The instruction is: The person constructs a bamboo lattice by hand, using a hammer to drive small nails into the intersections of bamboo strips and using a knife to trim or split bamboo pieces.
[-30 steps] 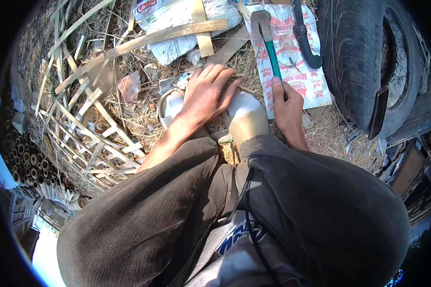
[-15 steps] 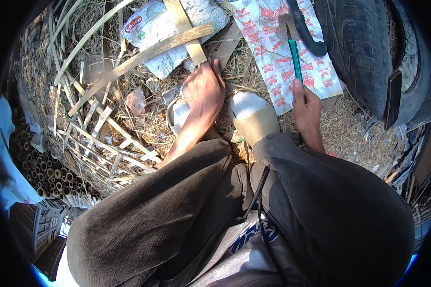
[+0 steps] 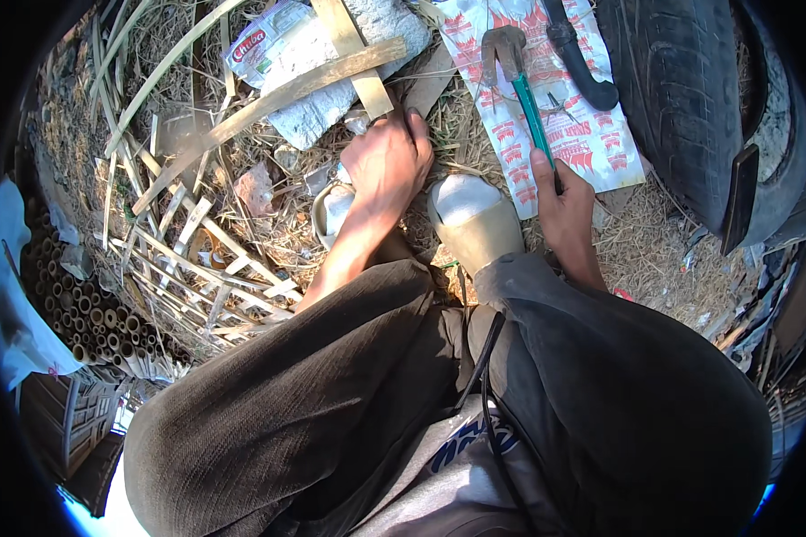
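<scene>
The right hand [image 3: 566, 208], its grip clenched around a hammer [image 3: 530, 115], is tilting the head toward the crossed slats [image 3: 355, 66], apparently bringing tool nearer work, while the left hand's [image 3: 386, 154] grip is remaining hidden.

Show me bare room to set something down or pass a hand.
Best: straw-strewn ground between right hand, printed sheet and tyre, though littered. A narrower gap lies between left hand and printed sheet. Crowded: woven bamboo strips at left, stone under crossed strips, and the sheet's green-handled tool and dark-handled tool.
</scene>
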### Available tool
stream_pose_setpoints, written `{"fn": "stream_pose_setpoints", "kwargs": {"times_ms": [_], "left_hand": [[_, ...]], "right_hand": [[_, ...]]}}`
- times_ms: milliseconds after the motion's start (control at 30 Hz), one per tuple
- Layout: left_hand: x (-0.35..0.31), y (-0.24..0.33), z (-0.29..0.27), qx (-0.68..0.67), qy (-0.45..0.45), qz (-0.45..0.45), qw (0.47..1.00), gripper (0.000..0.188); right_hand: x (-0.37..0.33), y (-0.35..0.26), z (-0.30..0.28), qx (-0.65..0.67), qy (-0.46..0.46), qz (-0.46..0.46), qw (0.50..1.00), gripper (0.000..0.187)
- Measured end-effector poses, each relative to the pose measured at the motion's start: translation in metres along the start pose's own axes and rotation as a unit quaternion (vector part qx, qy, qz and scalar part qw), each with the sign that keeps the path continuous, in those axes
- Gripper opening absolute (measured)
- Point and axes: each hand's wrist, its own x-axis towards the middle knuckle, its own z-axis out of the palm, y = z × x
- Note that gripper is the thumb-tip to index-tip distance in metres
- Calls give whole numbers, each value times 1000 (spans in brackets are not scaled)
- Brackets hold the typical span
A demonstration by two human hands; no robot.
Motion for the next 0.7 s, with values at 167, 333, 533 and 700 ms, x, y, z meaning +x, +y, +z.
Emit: {"fn": "stream_pose_setpoints", "kwargs": {"times_ms": [167,333,533,700], "left_hand": [[9,1,-6,-2,-57,-41,998,53],[12,-4,0,-22,-44,-88,995,51],[9,-11,7,-28,-6,-94,995,44],[2,-20,6,-81,-1,-38,996,33]], "right_hand": [[0,-1,3,14,2,6,1000,60],[6,-11,9,33,0,8,999,59],[12,-31,11,16,4,-33,999,59],[25,-49,27,14,-22,-26,999,56]]}}
